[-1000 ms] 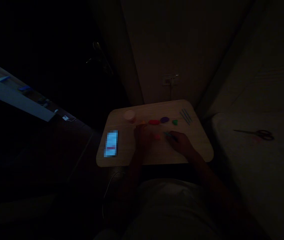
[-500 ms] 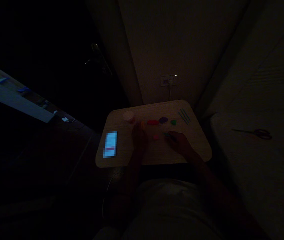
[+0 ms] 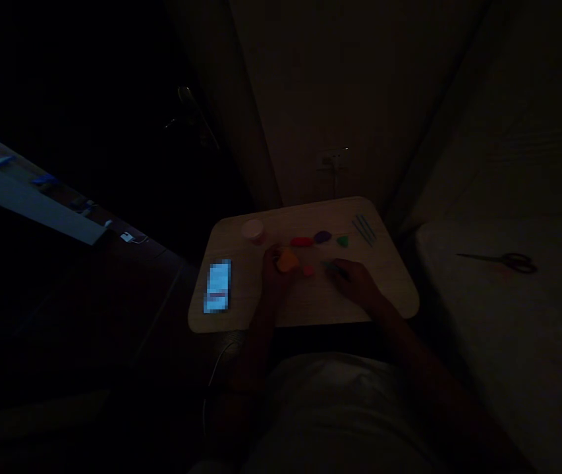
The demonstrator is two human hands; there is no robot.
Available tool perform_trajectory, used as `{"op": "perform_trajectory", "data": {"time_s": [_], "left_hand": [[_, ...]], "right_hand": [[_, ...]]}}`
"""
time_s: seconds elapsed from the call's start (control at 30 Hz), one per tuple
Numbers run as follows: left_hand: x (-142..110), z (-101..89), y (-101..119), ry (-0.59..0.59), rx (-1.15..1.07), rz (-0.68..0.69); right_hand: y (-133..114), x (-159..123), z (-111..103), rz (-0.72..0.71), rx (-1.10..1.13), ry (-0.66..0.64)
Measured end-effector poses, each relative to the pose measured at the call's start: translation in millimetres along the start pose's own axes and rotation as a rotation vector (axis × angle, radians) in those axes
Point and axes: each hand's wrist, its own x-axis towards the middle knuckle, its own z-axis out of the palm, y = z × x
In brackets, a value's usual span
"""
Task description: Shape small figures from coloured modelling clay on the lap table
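Observation:
The scene is very dark. My left hand (image 3: pixel 273 275) curls around an orange lump of modelling clay (image 3: pixel 288 261), its fingers partly lost in shadow. On the right side of the table, my right hand (image 3: pixel 354 280) is closed on a thin teal stick tool (image 3: pixel 328 264), whose tip points left. Between the hands lies a small pinkish-red piece of clay (image 3: pixel 308 270). Beyond them sit a red clay roll (image 3: pixel 302 241), a flat purple piece (image 3: pixel 322 237) and a green, roughly triangular piece (image 3: pixel 342 241).
A tub with a pale lid (image 3: pixel 253 230) stands at the table's back left, and a lit phone (image 3: pixel 217 287) lies at the left. Several thin sticks (image 3: pixel 364 230) rest at the back right. Scissors (image 3: pixel 512 261) lie on a pale surface beside the small table (image 3: pixel 241 316).
My left hand has turned, and much more of the orange lump shows, nearer to me. My right hand stays in nearly the same place with the stick tool.

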Motion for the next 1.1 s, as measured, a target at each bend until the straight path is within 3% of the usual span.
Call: {"op": "perform_trajectory", "data": {"time_s": [0.2, 0.4, 0.6, 0.73, 0.9, 1.1], "left_hand": [[0, -0.3, 4, -0.090, -0.028, -0.002], [1, -0.2, 10, 0.009, -0.086, 0.038], [-1, -1.8, 18, -0.010, -0.190, -0.076], [-1, -3.3, 18, -0.043, -0.131, -0.089], [3, -5.1, 7, 0.075, -0.070, -0.036], [3, -6.5, 8, 0.009, -0.171, -0.101]], "right_hand": [[-2, 1, 0, 0.009, 0.030, 0.009], [-4, 2, -2, 0.023, 0.055, -0.002], [-2, 1, -2, 0.014, 0.055, -0.004], [-2, 1, -1, 0.008, 0.033, -0.006], [0, 2, 0, 0.013, 0.047, 0.004], [4, 7, -1, 0.072, 0.089, -0.025]]}}
